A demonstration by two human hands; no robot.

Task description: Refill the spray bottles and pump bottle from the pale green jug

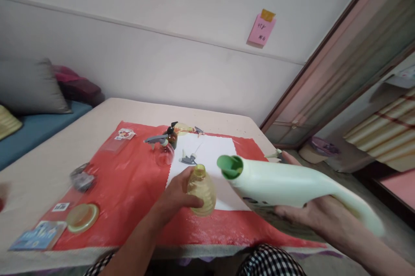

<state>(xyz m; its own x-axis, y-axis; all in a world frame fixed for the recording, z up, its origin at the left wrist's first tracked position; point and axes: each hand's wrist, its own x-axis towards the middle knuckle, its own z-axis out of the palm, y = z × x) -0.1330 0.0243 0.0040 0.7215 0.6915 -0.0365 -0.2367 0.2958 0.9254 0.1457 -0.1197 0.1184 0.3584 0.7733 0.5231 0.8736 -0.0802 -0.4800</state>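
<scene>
My left hand is wrapped round a small yellow ribbed bottle with an open neck, standing on the white sheet. My right hand grips a large pale green jug from below, tipped on its side. The jug's green spout points left, just right of and slightly above the yellow bottle's mouth. A loose grey spray head lies on the white sheet behind the bottle.
A red mat covers the beige table. On it stand a clear pink spray bottle, a dark brown bottle and another yellow bottle lying down. A yellow lid and cards lie at left. Cushions are far left.
</scene>
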